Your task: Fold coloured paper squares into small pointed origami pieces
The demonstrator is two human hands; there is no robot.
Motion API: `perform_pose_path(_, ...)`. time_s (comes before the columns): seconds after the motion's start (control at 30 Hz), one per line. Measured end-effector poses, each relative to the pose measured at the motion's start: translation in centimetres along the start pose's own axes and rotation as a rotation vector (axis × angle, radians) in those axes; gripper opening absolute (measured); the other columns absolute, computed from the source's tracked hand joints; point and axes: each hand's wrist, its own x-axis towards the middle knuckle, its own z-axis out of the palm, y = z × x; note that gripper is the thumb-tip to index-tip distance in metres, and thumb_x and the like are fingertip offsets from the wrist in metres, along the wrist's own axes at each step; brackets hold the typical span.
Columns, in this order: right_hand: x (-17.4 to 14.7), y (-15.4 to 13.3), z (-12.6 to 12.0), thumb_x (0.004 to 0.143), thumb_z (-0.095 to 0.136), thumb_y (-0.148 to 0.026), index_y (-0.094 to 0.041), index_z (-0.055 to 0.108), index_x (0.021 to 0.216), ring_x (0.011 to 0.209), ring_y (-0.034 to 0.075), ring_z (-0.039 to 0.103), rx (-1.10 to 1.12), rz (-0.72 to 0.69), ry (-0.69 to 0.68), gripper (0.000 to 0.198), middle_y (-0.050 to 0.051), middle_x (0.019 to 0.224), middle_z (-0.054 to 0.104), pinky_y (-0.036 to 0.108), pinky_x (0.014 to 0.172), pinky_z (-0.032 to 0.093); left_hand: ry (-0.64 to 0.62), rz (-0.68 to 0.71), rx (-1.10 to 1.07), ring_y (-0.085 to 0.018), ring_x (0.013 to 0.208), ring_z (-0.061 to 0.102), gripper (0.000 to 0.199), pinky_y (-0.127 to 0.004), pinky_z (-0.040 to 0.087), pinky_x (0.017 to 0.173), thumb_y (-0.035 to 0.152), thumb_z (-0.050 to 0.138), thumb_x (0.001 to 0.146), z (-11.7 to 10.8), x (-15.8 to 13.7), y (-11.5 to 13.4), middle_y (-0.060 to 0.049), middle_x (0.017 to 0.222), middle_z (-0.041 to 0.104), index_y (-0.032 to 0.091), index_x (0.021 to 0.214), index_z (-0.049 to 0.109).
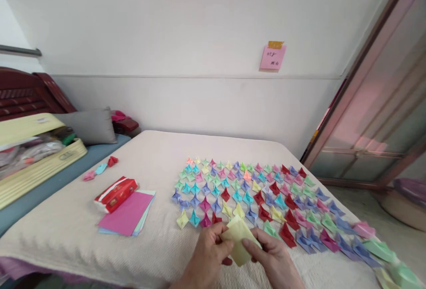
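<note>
A pale yellow paper is pinched between the closed grip of the left hand and right hand (low over the bed), just before rows of folded paper shapes; a paper stack lies left.

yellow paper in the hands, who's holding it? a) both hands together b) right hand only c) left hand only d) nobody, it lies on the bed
a: the pale yellow paper is pinched from both sides, the left hand on its left edge and the right hand on its lower right, above the cream bedspread.
</note>
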Motion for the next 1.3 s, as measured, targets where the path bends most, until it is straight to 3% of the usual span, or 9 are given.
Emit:
perform_pose_path(0.33, -0.3, -0.2, 0.0, 0.074, 0.068, -0.045, -0.018, 0.063, 0.059, 0.041, 0.008, 0.035, 0.049, 0.075, -0.07, 0.031, -0.007, 0.047, 0.044, 0.022, 0.043, 0.025, 0.009, -0.032, -0.138, -0.013, 0.052, 0.058, 0.025, -0.019, 0.04, 0.046, 0.03, 0.071, 0.066, 0.1, 0.2, -0.3, -0.005, 0.063, 0.066, 0.009, 0.08, 0.072)
perform_pose_path(0.53, -0.4, -1.0, -0.8, 0.071, 0.072, -0.042, -0.021, 0.075, 0.077, 0.048, 0.01, 0.045, 0.18, 0.08, -0.056, 0.022, -0.002, 0.059, 0.06, 0.023, 0.049, 0.035, -0.035, 0.009, -0.178, -0.014, 0.055, 0.059, 0.027, -0.021, 0.044, 0.048, 0.025, 0.063, 0.072, 0.2, -0.3, 1.0, -0.007, 0.066, 0.069, 0.009, 0.091, 0.075)
perform_pose_path(0.63, -0.6, -0.9, -1.3, 0.067, 0.075, -0.037, -0.023, 0.078, 0.075, 0.05, 0.012, 0.049, 0.231, 0.072, 0.009, 0.017, 0.0, 0.063, 0.065, 0.025, 0.053, 0.039, 0.0, 0.025, -0.212, -0.014, 0.055, 0.06, 0.021, -0.022, 0.045, 0.049, 0.023, 0.062, 0.072, 0.0, -0.5, 1.2, -0.006, 0.065, 0.069, 0.011, 0.083, 0.076)
perform_pose_path(0.8, -0.9, -0.8, -1.8, 0.069, 0.069, -0.037, -0.023, 0.077, 0.066, 0.052, 0.016, 0.051, 0.147, 0.033, -0.027, 0.016, 0.0, 0.05, 0.057, 0.031, 0.062, 0.042, -0.007, 0.062, -0.19, -0.014, 0.056, 0.06, 0.018, -0.023, 0.047, 0.052, 0.013, 0.056, 0.068, -0.3, -0.5, 1.1, -0.005, 0.061, 0.067, 0.011, 0.067, 0.074)
perform_pose_path(1.3, -0.6, -0.8, -2.1, 0.076, 0.062, -0.027, -0.023, 0.078, 0.07, 0.058, 0.017, 0.056, 0.084, -0.04, -0.133, 0.017, 0.001, 0.057, 0.061, 0.031, 0.067, 0.042, -0.063, 0.067, -0.245, -0.014, 0.061, 0.06, 0.016, -0.026, 0.048, 0.062, 0.012, 0.053, 0.071, -0.4, -0.6, 1.5, -0.003, 0.063, 0.062, 0.011, 0.067, 0.068)
